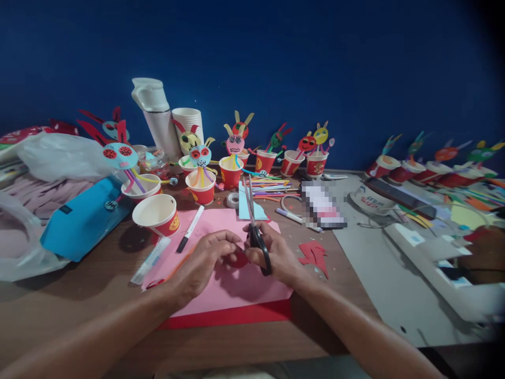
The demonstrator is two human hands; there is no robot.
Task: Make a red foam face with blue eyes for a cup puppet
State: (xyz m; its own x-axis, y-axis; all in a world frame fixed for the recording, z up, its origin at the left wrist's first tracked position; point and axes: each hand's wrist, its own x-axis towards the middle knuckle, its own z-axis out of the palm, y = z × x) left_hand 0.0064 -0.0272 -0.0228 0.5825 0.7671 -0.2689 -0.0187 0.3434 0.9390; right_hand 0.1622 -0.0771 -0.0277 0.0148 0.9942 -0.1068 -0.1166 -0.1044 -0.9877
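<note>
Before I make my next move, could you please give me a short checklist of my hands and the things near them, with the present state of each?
1. Scissors held in the right hand: ok.
2. Blades pointing away from your body: ok.
3. Left hand firm on the red piece: cannot tell, the grip is partly hidden.
4. Pink sheet free of pens: not ok, a black-and-white marker lies on it.
5. Red scraps off the pink sheet: ok, they lie to its right.

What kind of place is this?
Probably a craft table: the right hand holds scissors, pink paper lies spread out, and a blue paper face rises above a red paper cup.
</note>
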